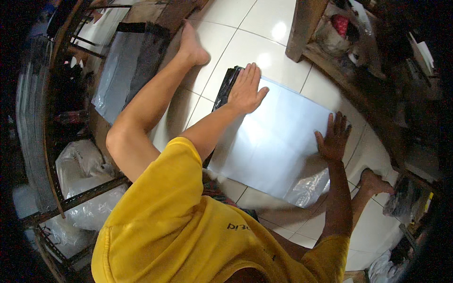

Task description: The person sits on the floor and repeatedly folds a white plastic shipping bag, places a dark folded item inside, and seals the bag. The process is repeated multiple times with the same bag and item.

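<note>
A stack of pale grey-white plastic sheets or bags (278,137) lies flat on the tiled floor between my legs. Black plastic edges (225,89) show along its left side, and a loose clear plastic piece (309,187) is crumpled at its near right corner. My left hand (246,89) rests flat across the far left corner, fingers together and thumb spread. At the right edge, my right hand (334,137) lies with its fingers apart, partly on the sheet and partly past it. Neither hand grips anything.
More grey and black plastic sheets (130,66) lie to the left, beyond my bent leg. Below them sits a bundle of clear plastic (85,174) by a metal rack bar (94,193). A wooden bench or shelf (302,35) with assorted items borders the right.
</note>
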`<state>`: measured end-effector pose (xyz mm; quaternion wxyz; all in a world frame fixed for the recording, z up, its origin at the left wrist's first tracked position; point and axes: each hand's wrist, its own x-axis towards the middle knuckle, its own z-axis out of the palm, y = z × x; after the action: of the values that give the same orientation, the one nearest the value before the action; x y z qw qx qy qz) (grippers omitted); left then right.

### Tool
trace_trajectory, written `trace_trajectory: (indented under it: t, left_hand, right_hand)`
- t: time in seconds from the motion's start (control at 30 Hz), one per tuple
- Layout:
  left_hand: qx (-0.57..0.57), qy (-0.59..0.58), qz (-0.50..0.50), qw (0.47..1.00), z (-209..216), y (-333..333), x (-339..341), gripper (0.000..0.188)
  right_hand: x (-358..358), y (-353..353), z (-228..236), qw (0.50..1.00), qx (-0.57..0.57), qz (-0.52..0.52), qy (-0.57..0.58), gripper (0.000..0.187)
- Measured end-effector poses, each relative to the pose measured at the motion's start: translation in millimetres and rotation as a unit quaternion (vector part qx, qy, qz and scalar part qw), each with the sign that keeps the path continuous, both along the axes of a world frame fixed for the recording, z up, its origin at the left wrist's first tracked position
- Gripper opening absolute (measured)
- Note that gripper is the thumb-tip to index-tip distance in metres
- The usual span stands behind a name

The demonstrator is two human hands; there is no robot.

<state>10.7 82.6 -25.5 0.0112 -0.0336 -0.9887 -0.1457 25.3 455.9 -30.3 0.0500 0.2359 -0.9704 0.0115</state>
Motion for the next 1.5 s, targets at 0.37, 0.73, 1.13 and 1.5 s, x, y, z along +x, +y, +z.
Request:
trace_trajectory:
  t: [0.37,0.73,1.13,1.5]
  left_hand:
    - [-0.009,0.164,-0.039,0.986,63.4,3.4,49.0,0.058]
    - [0.207,-0.221,0.283,0.910,6.2,-79.6,96.6,0.071]
    - [0.479,-0.298,0.225,0.794,22.7,-82.6,101.6,0.038]
    - [0.529,-0.342,0.274,0.727,47.2,-85.4,109.3,0.033]
  right_hand:
    - [53.8,64.0,-22.5,0.928,-0.173,-0.310,-0.117,0.067]
    - [86.8,45.5,29.2,0.746,-0.363,-0.461,-0.316,0.063]
    - [93.7,21.0,73.1,0.869,-0.217,-0.337,-0.291,0.056]
    - [141.4,-169.9,71.1,0.954,-0.109,-0.189,-0.206,0.076]
